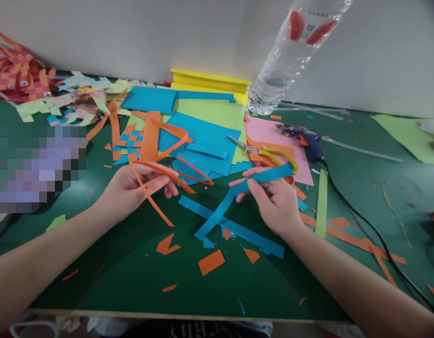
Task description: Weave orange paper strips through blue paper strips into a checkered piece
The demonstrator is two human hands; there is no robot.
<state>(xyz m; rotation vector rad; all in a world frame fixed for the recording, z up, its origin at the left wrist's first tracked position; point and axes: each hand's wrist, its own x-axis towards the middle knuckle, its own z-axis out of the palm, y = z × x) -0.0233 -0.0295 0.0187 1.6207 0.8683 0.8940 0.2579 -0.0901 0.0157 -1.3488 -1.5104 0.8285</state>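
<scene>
My left hand (143,188) pinches narrow orange paper strips (183,184), which are folded and stick out to the right and downward. In my right hand (273,197) is a folded blue paper strip (217,213), held between thumb and fingers, with one end hanging down to the left. Beneath it another blue strip (259,238) lies slantwise on the table. Just beyond my right hand, yellow-handled scissors (252,149) rest on blue paper sheets (206,134). A woven orange and blue paper piece (130,139) lies beyond my left hand.
A glue gun (308,141) with a black cord is at the right. A clear plastic bottle (287,61) leans at the back near folded yellow card (210,84). Woven paper pieces (19,75) pile up at far left. Orange scraps (212,262) dot the green table (132,286).
</scene>
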